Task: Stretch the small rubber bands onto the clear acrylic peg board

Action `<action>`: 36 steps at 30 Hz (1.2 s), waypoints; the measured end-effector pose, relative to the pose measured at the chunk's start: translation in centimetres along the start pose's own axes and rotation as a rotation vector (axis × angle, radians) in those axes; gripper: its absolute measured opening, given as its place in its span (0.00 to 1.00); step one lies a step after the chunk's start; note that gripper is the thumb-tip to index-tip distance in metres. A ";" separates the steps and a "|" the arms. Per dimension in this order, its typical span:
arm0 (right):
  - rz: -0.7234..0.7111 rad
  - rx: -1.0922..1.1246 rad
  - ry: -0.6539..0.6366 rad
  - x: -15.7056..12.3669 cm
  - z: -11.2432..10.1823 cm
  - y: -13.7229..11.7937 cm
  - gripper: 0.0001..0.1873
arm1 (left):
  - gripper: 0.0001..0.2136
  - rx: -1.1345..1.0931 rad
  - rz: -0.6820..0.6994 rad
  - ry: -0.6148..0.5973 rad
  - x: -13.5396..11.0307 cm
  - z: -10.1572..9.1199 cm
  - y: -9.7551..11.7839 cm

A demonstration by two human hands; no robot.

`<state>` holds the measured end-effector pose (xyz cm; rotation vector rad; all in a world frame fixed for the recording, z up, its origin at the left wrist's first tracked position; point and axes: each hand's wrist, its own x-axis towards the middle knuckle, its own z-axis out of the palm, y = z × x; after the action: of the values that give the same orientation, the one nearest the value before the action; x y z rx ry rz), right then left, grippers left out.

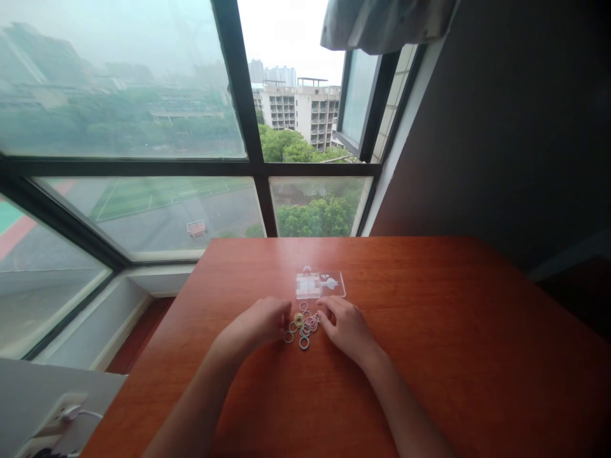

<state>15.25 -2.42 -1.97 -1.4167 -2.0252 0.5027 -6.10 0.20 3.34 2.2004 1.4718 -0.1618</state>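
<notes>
A loose cluster of small pastel hair ties lies on the table, in yellow, green, pink and grey-blue tones. My left hand rests at the cluster's left side, its fingers curved down and apart, close to a greenish ring. On the right side, my right hand is bent over with thumb and index finger spread beside the pink rings; whether it touches them I cannot tell. Just beyond the hands lies a clear plastic case with its lid folded out to the right, bearing a white printed figure.
The reddish-brown wooden table spreads out to both sides and towards me. Its far edge meets a dark-framed window, with one pane swung outward. A grey curtain hangs above. A wall socket with a white plug is at lower left.
</notes>
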 end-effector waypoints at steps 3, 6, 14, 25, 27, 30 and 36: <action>0.002 0.002 0.010 0.0 0.0 0.1 0.11 | 0.06 -0.041 0.088 0.039 0.4 0.3 1.0; -0.005 0.001 0.005 0.0 0.1 0.2 0.12 | 0.07 -0.038 0.105 0.096 0.8 0.6 2.0; 0.007 -0.021 0.002 0.0 -0.2 0.2 0.11 | 0.07 0.040 0.096 0.127 1.3 0.7 2.7; 0.010 -0.037 -0.011 0.0 -0.6 0.8 0.10 | 0.08 -0.167 0.305 0.030 -0.1 -0.6 3.8; 0.014 -0.041 -0.005 0.0 -0.6 0.9 0.11 | 0.08 -0.151 0.238 0.060 0.0 -0.7 3.2; 0.018 -0.050 -0.019 0.0 -0.6 0.9 0.10 | 0.07 -0.052 0.148 0.127 0.3 -0.5 2.2; 0.011 -0.064 -0.047 -0.1 -0.9 0.5 0.10 | 0.06 0.059 0.154 0.110 1.0 0.9 2.3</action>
<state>16.27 -2.38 -1.65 -1.4677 -2.0886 0.4837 -3.50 -0.05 2.95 2.3943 1.3623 -0.0335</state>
